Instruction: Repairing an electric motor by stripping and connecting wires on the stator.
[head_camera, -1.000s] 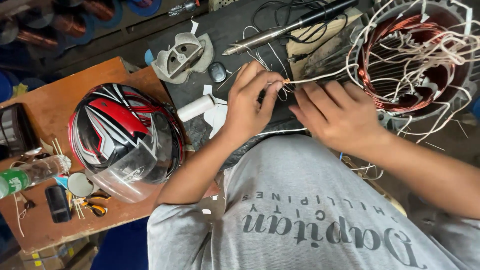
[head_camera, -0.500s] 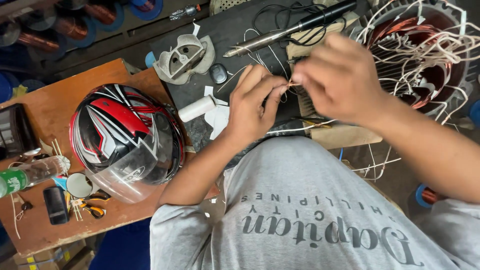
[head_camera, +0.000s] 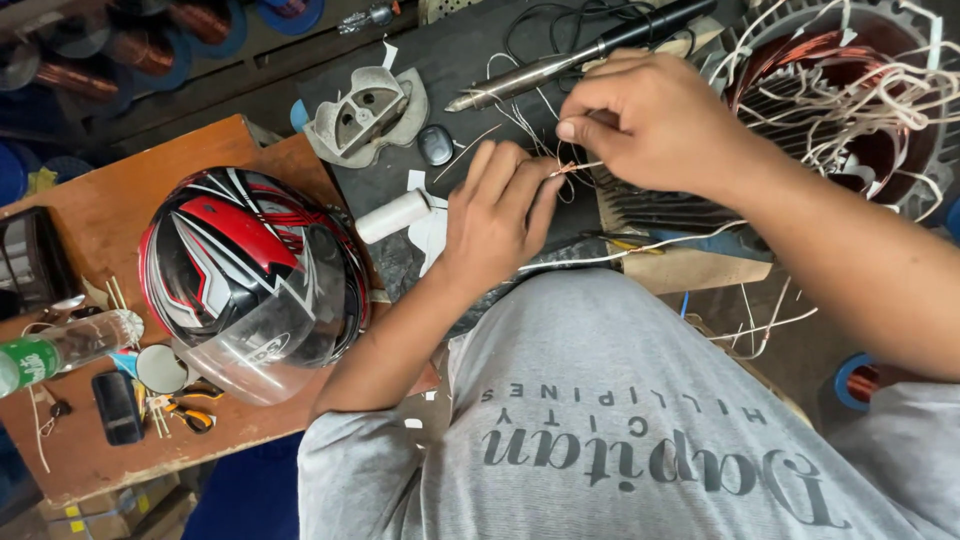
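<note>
Workbench surface: a dark mat (head_camera: 470, 60) beside an orange wooden table (head_camera: 110, 210), seen from above, with the person's grey shirt filling the lower frame.

Work item: a thin copper wire end (head_camera: 572, 167), held in the gap between both hands. Its long axis runs roughly left-to-right across the view, tilted slightly upward toward the right hand. It appears to belong to the white-sleeved leads (head_camera: 860, 90) that trail from the copper-wound motor stator (head_camera: 850, 110) at upper right, though the link is hidden behind the hand.

Left hand (head_camera: 500, 215): fingers closed together, fingertips pinching the near end of the wire from below-left.

Right hand (head_camera: 650, 125): thumb and forefinger pressed together on the far end of the wire from above-right. Both hands touch the wire; the right hand lies nearer the stator.

Adjacent items: a soldering iron (head_camera: 570, 55) lies just beyond the hands, tip pointing left. A white roll (head_camera: 393, 216) sits just left of the left hand. A red, black and white helmet (head_camera: 250, 275) rests on the wooden table, well apart (visor toward the person).
</note>
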